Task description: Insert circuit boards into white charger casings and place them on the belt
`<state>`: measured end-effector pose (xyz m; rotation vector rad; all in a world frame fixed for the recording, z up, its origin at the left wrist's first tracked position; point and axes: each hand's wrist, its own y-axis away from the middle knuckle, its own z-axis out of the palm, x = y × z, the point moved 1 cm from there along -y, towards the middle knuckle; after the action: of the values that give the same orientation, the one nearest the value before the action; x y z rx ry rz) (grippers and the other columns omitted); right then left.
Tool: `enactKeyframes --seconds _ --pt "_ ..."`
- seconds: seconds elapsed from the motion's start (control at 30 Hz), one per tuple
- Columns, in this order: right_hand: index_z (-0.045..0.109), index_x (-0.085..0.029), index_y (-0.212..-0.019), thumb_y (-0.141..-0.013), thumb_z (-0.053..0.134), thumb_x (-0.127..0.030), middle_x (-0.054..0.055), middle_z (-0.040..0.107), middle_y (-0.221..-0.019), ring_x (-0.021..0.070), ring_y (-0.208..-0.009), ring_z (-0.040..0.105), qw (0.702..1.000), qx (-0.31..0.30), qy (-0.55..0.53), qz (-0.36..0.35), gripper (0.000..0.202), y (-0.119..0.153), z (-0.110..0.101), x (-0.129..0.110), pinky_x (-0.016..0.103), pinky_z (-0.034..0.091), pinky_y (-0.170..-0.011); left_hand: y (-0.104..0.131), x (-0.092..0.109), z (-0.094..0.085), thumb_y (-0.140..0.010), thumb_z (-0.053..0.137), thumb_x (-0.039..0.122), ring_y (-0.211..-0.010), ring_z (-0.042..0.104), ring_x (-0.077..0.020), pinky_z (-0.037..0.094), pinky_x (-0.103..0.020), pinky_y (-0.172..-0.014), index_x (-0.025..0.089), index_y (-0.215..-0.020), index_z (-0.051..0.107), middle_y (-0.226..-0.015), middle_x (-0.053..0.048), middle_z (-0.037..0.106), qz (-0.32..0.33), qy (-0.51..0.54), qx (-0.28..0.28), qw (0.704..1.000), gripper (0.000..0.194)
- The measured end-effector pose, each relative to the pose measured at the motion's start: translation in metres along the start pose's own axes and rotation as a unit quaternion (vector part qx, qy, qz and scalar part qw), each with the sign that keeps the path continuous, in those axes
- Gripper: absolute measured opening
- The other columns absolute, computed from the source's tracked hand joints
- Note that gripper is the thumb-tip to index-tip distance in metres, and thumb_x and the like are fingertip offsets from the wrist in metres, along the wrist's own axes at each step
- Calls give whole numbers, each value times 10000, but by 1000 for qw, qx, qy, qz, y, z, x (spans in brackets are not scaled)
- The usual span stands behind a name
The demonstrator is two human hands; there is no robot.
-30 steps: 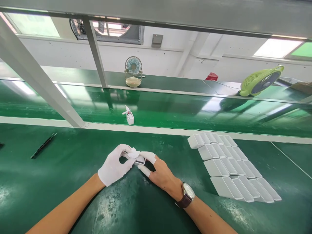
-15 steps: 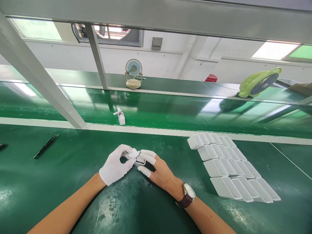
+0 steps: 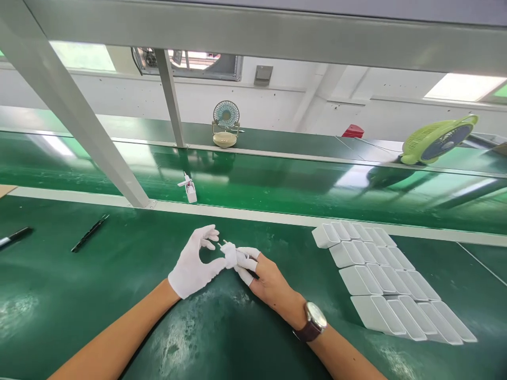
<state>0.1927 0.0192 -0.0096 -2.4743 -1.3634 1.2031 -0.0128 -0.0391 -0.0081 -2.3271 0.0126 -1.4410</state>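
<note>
A small white charger plug [image 3: 230,255] with two prongs pointing up and left is pinched by the finger cots of my right hand [image 3: 263,277]. The fingers hide part of its body. My left hand [image 3: 197,264], in a white glove, is open in a C shape; its thumb tip touches or nearly touches the plug's left side, while the other fingers are apart from it. On the green belt beyond lies another white housing [image 3: 191,192], with a white plug piece [image 3: 185,181] and thin wires at its open end.
Rows of white open housings [image 3: 368,279] stand at the right on the green bench. Black tweezers [image 3: 90,233] and a dark pen-like tool [image 3: 16,236] lie at the left. A slanted metal post [image 3: 99,132] rises by the belt. Two fans, one beige [image 3: 225,124], one green [image 3: 438,140], stand behind.
My left fingers have opened and come off the piece. The plug has turned in my right hand, so its prongs now show. The camera view has shifted slightly left.
</note>
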Motion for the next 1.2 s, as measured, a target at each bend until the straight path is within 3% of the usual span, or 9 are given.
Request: enactKeyframes --seconds 0.1,0.17,0.27,0.33,0.43,0.53,1.0,1.2 --pt "682 -314 -1176 -967 543 -238 62 653 -1260 215 -1089 675 998 -12 -52 27 261 -1 4 2 391 588 -962 0 0 2 -731 715 209 -960 607 -207 558 -444 -891 244 -1351 419 -1251 -98 562 -1 -2 -4 1000 687" --pt "662 -295 -1163 -961 567 -311 65 676 -1203 220 -1058 683 982 44 -161 89 224 -1 6 2 401 598 -936 1 3 5 -667 759 191 -966 600 -217 563 -441 -869 250 -1351 421 -1235 -89 547 9 -12 -4 1000 765" --pt "602 -252 -1186 -944 588 -465 83 699 -1119 242 -976 709 889 102 -394 210 323 -2 8 -1 415 633 -806 5 9 14 -593 831 181 -914 602 -212 581 -402 -775 262 -1358 416 -1211 -81 529 49 -18 -28 998 874" --pt "592 -226 -1194 -934 588 -517 92 710 -1078 259 -950 718 826 76 -493 261 391 -2 10 -5 422 632 -760 9 13 20 -670 806 180 -890 617 -201 583 -369 -722 273 -1351 420 -1222 -87 532 81 -15 -37 996 789" --pt "624 -219 -1157 -900 638 -518 79 727 -1016 260 -935 719 787 29 -553 271 394 -2 12 -11 414 618 -769 13 16 26 -786 731 164 -1062 629 -248 588 -397 -832 279 -1359 426 -1291 -111 536 131 -23 -26 991 659" --pt "646 -230 -1140 -899 639 -512 72 739 -989 263 -926 723 774 5 -578 260 371 -1 14 -15 406 607 -761 14 18 26 -801 745 202 -1203 587 -291 558 -442 -960 266 -1383 420 -1311 -129 543 161 -41 -23 986 670" --pt "692 -258 -1138 -872 672 -491 42 724 -1049 245 -975 666 754 -16 -576 315 354 1 22 -14 373 546 -830 16 15 24 -816 682 229 -1107 653 -270 604 -383 -877 218 -1383 415 -1259 -150 566 203 -116 5 972 627" --pt "680 -264 -1170 -895 609 -575 46 727 -1063 250 -975 677 761 -34 -571 305 421 0 21 -15 383 554 -830 16 14 23 -823 686 255 -1082 658 -262 606 -355 -842 195 -1384 427 -1255 -159 563 210 -114 1 971 620"
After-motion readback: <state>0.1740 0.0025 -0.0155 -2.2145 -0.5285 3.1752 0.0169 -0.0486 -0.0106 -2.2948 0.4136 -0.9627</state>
